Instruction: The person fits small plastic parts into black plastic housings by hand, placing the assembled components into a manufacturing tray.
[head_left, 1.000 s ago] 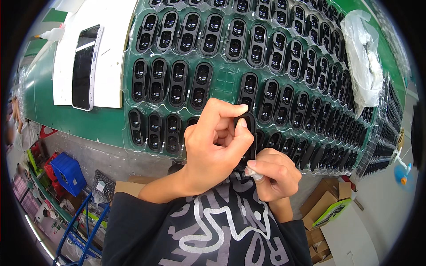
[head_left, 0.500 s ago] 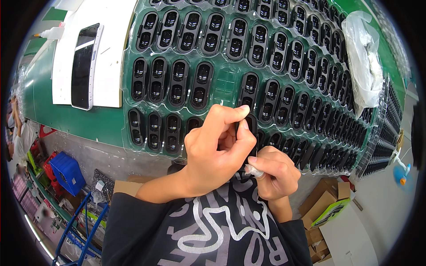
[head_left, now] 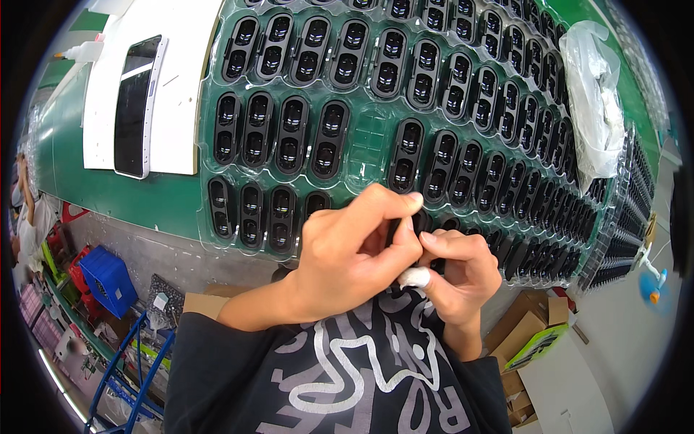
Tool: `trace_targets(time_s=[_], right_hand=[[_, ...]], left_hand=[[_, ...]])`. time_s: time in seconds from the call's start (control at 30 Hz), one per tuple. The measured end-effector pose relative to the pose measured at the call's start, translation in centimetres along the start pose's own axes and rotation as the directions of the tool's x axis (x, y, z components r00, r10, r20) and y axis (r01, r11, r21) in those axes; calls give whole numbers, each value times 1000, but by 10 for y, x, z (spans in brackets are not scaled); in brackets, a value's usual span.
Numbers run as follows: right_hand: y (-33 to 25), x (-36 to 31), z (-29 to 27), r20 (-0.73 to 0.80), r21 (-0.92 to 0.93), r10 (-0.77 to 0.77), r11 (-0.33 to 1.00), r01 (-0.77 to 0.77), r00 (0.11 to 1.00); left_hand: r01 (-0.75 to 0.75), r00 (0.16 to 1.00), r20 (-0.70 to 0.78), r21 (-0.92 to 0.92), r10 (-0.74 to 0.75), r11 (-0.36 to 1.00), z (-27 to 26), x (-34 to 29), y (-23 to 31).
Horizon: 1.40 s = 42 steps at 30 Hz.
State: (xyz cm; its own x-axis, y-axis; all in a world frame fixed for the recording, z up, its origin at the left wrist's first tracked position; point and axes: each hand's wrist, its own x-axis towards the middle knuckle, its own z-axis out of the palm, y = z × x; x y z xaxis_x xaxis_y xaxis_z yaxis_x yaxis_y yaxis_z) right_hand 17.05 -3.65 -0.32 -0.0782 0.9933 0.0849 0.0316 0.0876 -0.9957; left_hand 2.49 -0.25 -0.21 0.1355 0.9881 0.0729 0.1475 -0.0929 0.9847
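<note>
Above my shirt front, my left hand [head_left: 361, 257] pinches a black oval part [head_left: 421, 219] between thumb and index finger. Only a bit of its upper end shows; the fingers cover the rest. Close against its right side is my right hand [head_left: 463, 278], fingers curled and tips toward the part. A white cover [head_left: 414, 277] wraps one right fingertip. Whatever lies between the right fingers is hidden. Just beyond both hands, a clear plastic tray [head_left: 369, 141] holds rows of black oval parts [head_left: 331, 139], each with two glossy round lenses. One slot in its middle row is bare.
A smartphone [head_left: 137, 108] lies on a white board [head_left: 179, 108] at the left of the green table [head_left: 72, 166]. A clear plastic bag [head_left: 593, 94] rests over the trays at right. Below are a blue crate [head_left: 107, 276] and cardboard boxes [head_left: 528, 325].
Both hands have shifted slightly right, with the left still pinching the part. The right hand's upper finger has lifted away from the white-covered fingertip and moved up along the part's side.
</note>
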Motion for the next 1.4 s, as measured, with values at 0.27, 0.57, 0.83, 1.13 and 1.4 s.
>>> trace_targets(time_s=[0.27,0.57,0.83,1.13,1.4], right_hand=[[2,5,-7,93,-49,-95,994,100,991],[-20,29,-39,83,-231,-154,958,170,985],[-26,141,-215,-224,-877,-165,463,-125,961],[-10,176,-216,-106,-976,91,179,-121,990],[0,172,-205,-40,-995,-9,-91,-41,999]], left_hand=[[-41,995,91,77,33,996,-4,-3,4],[44,956,272,240,-111,970,-34,24,15],[-270,943,304,447,139,853,-49,75,-1],[-514,857,390,620,336,592,-49,81,-15],[-711,702,567,534,430,457,-44,89,-10]])
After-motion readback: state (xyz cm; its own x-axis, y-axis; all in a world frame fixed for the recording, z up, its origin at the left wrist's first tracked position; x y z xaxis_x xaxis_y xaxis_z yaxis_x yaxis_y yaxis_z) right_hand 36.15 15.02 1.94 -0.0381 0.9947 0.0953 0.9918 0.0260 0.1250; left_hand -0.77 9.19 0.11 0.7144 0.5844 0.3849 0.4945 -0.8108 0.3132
